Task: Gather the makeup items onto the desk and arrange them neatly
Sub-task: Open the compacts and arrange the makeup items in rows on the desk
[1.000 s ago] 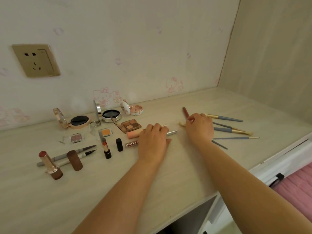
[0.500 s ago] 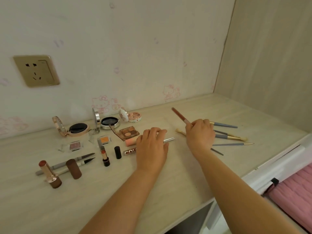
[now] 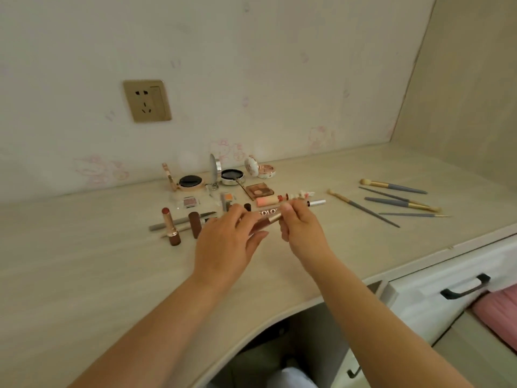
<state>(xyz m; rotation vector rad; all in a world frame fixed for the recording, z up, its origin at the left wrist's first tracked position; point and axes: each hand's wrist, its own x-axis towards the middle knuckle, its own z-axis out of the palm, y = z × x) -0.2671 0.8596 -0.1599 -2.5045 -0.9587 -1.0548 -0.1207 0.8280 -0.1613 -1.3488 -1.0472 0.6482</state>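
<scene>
- Pencil [image 3: 264, 223], a slim dark red one with a rose-gold part, is off the desk [image 3: 84, 275], held between both hands above the middle of the surface, just in front of the row of makeup.
- My right hand [image 3: 300, 228] pinches its upper end with thumb and fingertips. My left hand [image 3: 226, 242] has its fingers bent around the lower end, but they hide the contact, so I cannot tell how firm this hold is.
- First risk, I think: if the two hands pull or twist against each other, the pencil can slip and drop on the tubes [image 3: 279, 204] lying directly behind it, and these round things would roll.
- Second risk: my left wrist is close to the standing lipstick [image 3: 170, 226] and the brown cap [image 3: 195, 224]. A sideways move toward the left edge could knock them over.
- The open compacts [image 3: 190, 182] stand near the back edge against the wall [image 3: 251, 65], with lids up. A push from the front would tip them.
- The brushes [image 3: 397, 197] lie apart toward the right side of the surface, not parallel. A sweep of my right forearm could send them toward the right front edge, above the drawer [image 3: 461, 287].
- Open room: the wide front part of the surface, and the left front corner, carry nothing that I see. The back right corner is also free.
- I judge that the arranging is not finished.
</scene>
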